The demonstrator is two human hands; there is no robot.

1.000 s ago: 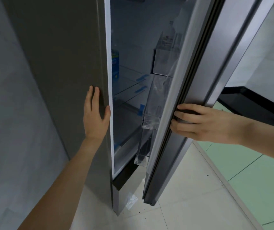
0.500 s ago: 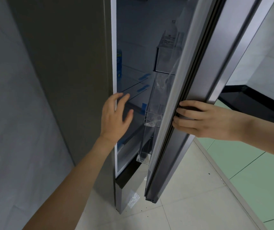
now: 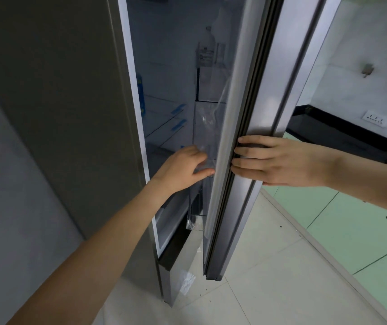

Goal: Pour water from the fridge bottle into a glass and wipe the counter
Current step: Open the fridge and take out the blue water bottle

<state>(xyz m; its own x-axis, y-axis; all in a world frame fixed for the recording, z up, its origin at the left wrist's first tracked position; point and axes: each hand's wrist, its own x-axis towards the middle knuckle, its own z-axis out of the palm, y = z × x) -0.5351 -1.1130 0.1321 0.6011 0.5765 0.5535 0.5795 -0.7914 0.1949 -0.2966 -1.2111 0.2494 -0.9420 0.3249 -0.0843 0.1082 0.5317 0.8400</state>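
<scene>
With our right hand (image 3: 279, 160) grasping the fridge door (image 3: 270, 113) edge and our left hand (image 3: 183, 170) released inside, we judge the bottle (image 3: 207, 49) in the upper door shelf rigid, heavy and possibly slippery; grasp its body.

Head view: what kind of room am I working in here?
Most likely a home kitchen. A tall fridge stands with its door held open, a dark countertop runs along the wall at right with a wall socket above it, and the floor is tiled.
</scene>
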